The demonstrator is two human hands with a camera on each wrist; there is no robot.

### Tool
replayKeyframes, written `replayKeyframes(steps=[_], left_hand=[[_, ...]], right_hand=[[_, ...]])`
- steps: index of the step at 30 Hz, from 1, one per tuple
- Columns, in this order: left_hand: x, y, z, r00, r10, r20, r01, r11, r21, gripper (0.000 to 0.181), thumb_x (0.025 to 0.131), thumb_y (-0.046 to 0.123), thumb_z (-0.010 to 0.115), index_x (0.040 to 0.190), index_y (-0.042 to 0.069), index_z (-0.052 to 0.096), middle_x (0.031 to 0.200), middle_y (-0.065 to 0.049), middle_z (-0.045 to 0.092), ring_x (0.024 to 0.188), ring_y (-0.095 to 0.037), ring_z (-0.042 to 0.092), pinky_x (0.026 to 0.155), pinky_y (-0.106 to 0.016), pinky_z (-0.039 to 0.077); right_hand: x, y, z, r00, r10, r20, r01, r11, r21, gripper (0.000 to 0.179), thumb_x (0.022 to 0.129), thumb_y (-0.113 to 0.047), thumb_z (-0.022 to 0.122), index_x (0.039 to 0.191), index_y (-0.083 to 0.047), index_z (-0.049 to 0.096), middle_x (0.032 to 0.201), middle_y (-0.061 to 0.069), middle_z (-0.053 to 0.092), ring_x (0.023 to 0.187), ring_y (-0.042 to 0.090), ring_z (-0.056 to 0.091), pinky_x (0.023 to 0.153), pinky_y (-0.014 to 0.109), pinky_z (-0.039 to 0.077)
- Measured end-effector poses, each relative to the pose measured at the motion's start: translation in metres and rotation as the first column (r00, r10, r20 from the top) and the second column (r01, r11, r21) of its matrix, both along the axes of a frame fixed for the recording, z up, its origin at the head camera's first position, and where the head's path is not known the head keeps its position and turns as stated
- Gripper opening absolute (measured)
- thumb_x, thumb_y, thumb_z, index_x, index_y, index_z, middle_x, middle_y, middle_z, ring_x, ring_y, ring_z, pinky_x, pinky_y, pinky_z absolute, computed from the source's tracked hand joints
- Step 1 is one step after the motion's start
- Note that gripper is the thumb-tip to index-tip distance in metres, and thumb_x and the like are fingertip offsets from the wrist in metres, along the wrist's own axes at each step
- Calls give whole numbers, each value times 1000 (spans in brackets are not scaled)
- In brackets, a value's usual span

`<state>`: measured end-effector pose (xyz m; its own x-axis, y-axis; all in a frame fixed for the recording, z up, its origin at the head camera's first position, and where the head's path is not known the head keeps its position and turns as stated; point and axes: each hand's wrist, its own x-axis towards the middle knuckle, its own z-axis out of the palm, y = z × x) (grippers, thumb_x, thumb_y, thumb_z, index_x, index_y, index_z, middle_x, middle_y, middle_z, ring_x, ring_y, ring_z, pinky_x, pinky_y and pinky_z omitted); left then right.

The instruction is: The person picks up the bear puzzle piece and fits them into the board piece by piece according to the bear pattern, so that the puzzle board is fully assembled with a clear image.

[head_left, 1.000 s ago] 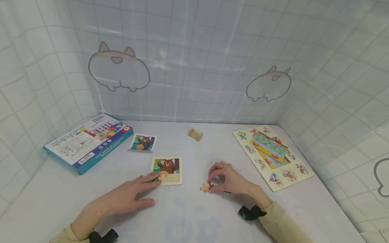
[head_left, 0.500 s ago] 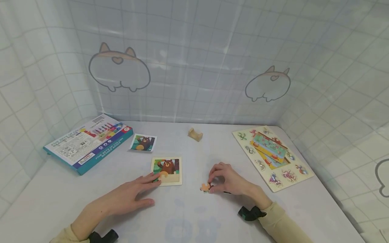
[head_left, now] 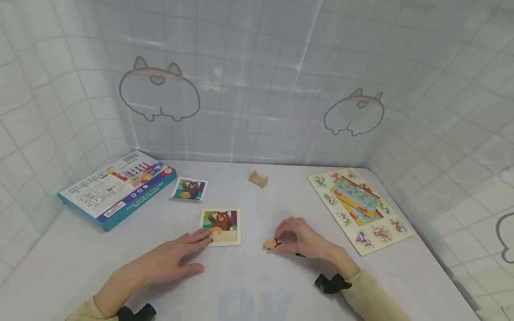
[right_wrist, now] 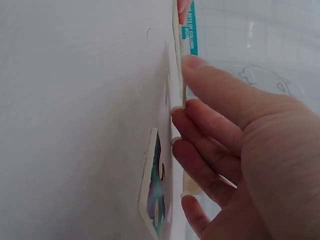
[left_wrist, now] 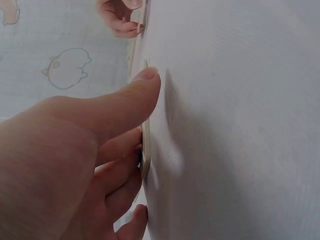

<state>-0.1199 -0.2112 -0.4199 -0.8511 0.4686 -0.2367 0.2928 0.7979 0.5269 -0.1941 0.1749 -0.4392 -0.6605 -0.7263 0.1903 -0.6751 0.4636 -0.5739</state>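
The left hand lies with its fingers extended, fingertips resting on the left lower edge of a small wooden puzzle tray. Inside that tray is a partly assembled bear picture, with bare wood showing along its lower part. To the right, the right hand pinches a jigsaw piece, orange with some green and brown, between thumb and fingers just over the table. Another jigsaw piece lies beneath the right hand; only a dark edge of it shows in the head view.
A bear picture card lies behind the tray. At the left is a teal-edged box. A small wooden block with a curved notch stands at the back. On the right, an animal puzzle board carries colourful cards.
The jigsaw piece in the right hand has tilted slightly, and its green part shows more. The left hand and the tray have stayed in place.
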Motion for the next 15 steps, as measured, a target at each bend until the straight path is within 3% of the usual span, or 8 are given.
replayKeyframes(steps=[6,10,15], left_hand=[[-1,1,0,1000,14,19,-14,1000,0,70,95,57,58,153,23,43,163,3,31,150,-36,27,115,-67,27],[-2,2,1,1000,18,16,-19,1000,15,59,100,47,56,152,21,45,162,3,33,150,-32,29,117,-64,27],[-3,1,-1,1000,12,4,-12,1000,11,59,100,44,57,152,20,44,162,0,34,149,-32,30,117,-63,29]], right_hand=[[4,-10,5,999,-6,-54,4,999,-50,19,86,-30,80,100,-22,70,96,-14,69,95,7,61,95,39,38],[6,-27,8,994,-19,-112,10,997,-78,20,85,-26,81,99,-18,70,93,-11,69,93,9,59,92,37,38],[7,-55,10,987,-55,-150,43,996,-81,19,85,-25,81,99,-16,71,89,-9,70,90,12,58,90,35,38]])
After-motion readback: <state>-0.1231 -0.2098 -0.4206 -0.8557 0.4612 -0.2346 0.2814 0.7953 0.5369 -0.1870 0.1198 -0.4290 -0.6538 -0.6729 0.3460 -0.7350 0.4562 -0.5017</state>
